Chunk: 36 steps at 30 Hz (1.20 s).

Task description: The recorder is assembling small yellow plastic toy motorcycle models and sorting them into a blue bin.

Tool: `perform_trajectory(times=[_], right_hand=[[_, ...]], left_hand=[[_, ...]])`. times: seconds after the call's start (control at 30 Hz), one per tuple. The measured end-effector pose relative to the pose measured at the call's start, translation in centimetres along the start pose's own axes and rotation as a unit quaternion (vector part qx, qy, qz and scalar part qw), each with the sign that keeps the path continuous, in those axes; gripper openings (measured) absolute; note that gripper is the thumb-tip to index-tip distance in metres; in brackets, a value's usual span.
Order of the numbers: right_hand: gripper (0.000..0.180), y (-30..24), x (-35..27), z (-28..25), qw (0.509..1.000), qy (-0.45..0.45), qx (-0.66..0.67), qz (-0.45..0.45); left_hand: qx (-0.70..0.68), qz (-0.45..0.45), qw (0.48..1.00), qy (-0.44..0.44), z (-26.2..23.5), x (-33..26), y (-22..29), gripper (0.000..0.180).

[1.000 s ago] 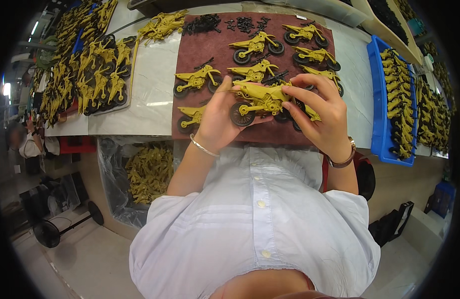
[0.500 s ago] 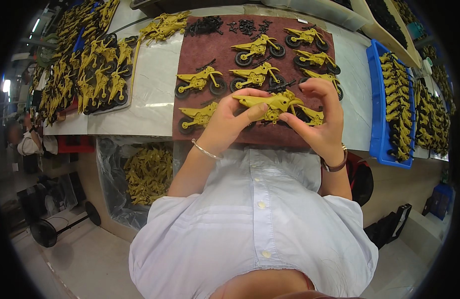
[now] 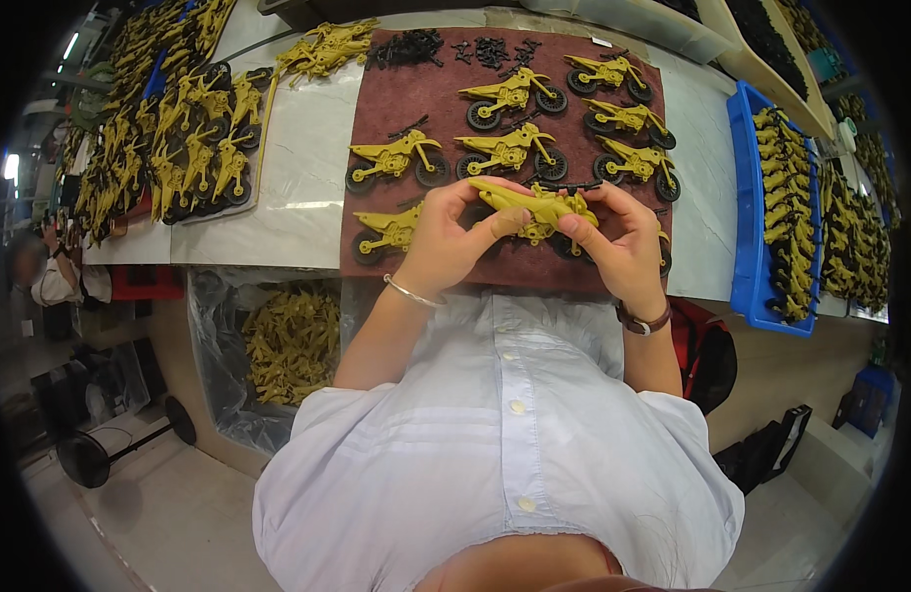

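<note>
We see right hand [image 3: 620,237] closed in: fingers, raised clear half second ago, now at handlebar [image 3: 566,185], thumb on front of held yellow toy motorcycle [image 3: 536,205], frame centre. Motorcycle, side-on one second ago, now tipped; rear wheel gone from our sight. Left hand [image 3: 444,235], open-palmed then, now has thumb across motorcycle's side. Right of centre, resting toy motorcycle [image 3: 633,161] uncovered.

Lt blue shirt [image 3: 426,483], short slvs [image 3: 319,419], pale btns [image 3: 517,407], L silver bangle [image 3: 414,296], R brn-strap watch [image 3: 645,323]
</note>
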State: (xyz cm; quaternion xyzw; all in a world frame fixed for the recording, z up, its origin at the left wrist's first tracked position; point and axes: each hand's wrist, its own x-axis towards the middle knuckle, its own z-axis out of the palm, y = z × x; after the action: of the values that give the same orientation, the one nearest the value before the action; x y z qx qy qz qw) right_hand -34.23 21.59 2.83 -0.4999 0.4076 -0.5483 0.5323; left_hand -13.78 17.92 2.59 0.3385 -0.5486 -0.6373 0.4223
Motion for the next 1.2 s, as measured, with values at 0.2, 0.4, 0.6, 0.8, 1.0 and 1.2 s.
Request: perform_trajectory(times=[0.2, 0.4, 0.6, 0.8, 1.0, 1.2], right_hand=[[0.025, 0.5, 0.0, 0.4, 0.998, 0.048, 0.039, 0.016], [0.028, 0.9, -0.2, 1.9, 0.96, 0.122, 0.247, 0.045], [0.034, -0.2, -0.7, 1.2, 0.98, 0.032, 0.164, 0.11], [0.025, -0.3, -0.8, 1.5, 0.997, 0.019, -0.006, 0.068], [0.021, 0.2, -0.9, 1.6, 0.998, 0.033, -0.042, 0.031], [0.021, 0.7, -0.9, 1.2, 0.995, 0.029, 0.08, 0.044]], left_hand=[[-0.163, -0.077, 0.983, 0.017, -0.2, 0.3, -0.2, 0.029], [-0.178, -0.046, 0.982, 0.043, 1.7, -0.5, -0.6, 0.028], [-0.099, -0.015, 0.989, 0.106, 2.1, -1.2, -1.4, 0.019], [0.059, 0.016, 0.994, 0.09, 1.8, -1.3, -1.9, 0.023], [0.081, 0.032, 0.991, 0.099, 1.9, -1.2, -1.8, 0.023], [0.006, 0.002, 0.997, 0.071, 1.5, -1.0, -1.4, 0.022]])
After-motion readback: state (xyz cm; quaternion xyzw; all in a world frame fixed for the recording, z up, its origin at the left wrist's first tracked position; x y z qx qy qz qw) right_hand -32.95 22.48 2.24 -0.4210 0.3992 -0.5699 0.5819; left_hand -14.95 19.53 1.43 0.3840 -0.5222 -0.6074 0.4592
